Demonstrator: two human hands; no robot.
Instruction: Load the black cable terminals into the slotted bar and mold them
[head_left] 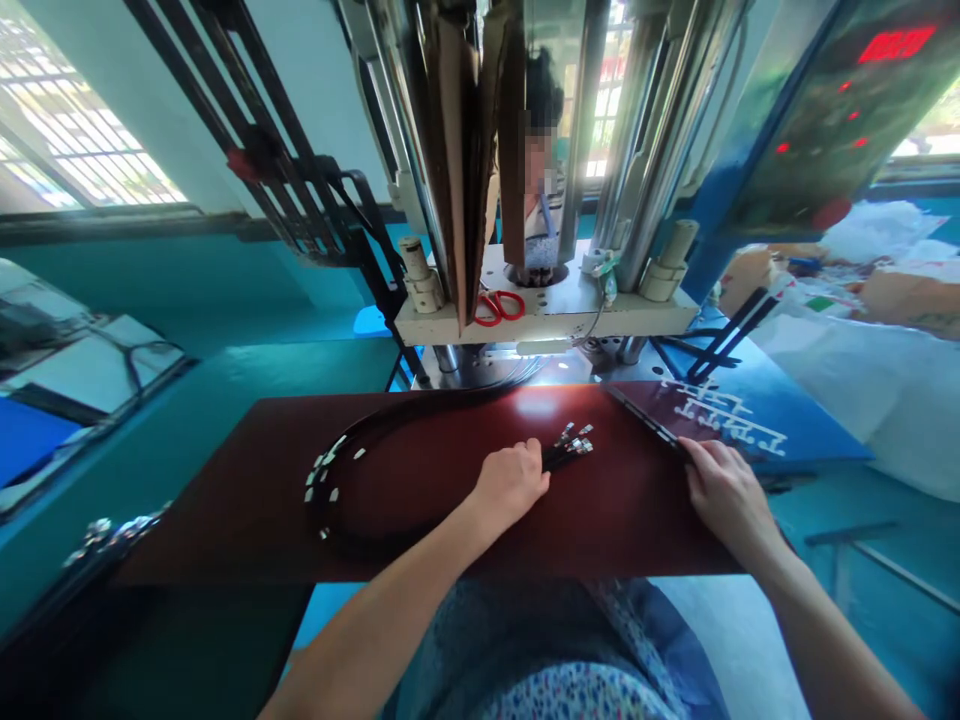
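Cables (322, 490) on dark red tabletop (187, 530), barred window (75, 120)

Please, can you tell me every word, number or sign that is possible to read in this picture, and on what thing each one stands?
Red LED display on the machine panel: lit digits, too blurred to read.
White painted marks on the dark red panel: perhaps characters, too slanted to read.
White tags on the black cables: too small to read any print.
Nothing else is readable.

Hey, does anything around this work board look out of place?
The red-handled scissors stand out: they lie loose on the machine's pale base plate, among its columns, rather than on the dark red work board.
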